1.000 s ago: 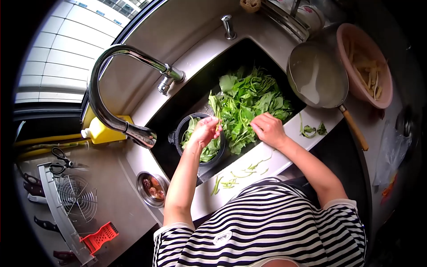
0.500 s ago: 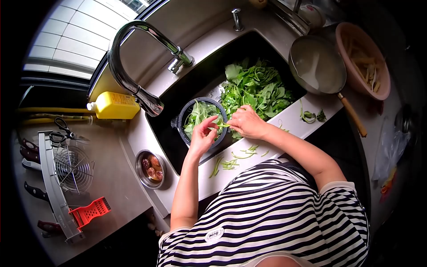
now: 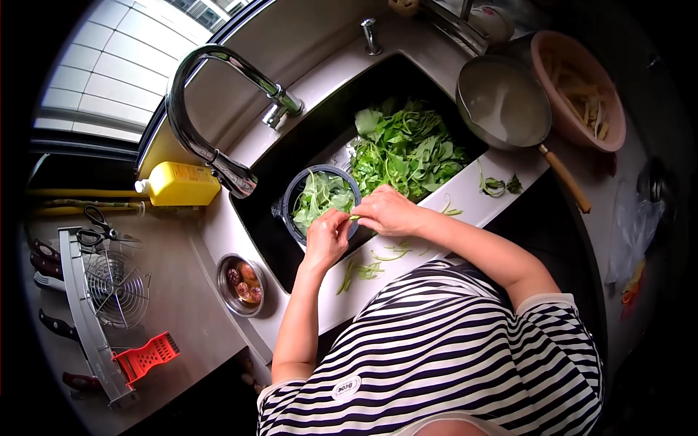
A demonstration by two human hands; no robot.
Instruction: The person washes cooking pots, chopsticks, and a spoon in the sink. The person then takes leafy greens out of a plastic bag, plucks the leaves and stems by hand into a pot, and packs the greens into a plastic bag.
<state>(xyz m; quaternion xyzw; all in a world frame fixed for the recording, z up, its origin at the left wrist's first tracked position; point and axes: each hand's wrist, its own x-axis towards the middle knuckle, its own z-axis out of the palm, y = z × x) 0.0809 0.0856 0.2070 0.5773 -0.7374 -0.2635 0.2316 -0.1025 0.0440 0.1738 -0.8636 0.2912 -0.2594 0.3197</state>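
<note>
My left hand and my right hand meet over the near rim of the sink, fingertips pinched on a short green stem between them. Just beyond my left hand, a dark round colander in the sink holds loose green leaves. Past my right hand lies a large heap of leafy greens. Thin stem pieces are scattered on the pale sink edge below my hands. Part of the held stem is hidden by my fingers.
A chrome faucet arches over the sink's left side. A steel bowl of reddish-brown pieces and a yellow bottle stand left. At right are a pan and a pink basin. Scissors and a red grater lie far left.
My left hand has closed its fingers on the stem and drawn nearer to me. The right hand has come slightly lower beside it. The whole view has shifted a little.
</note>
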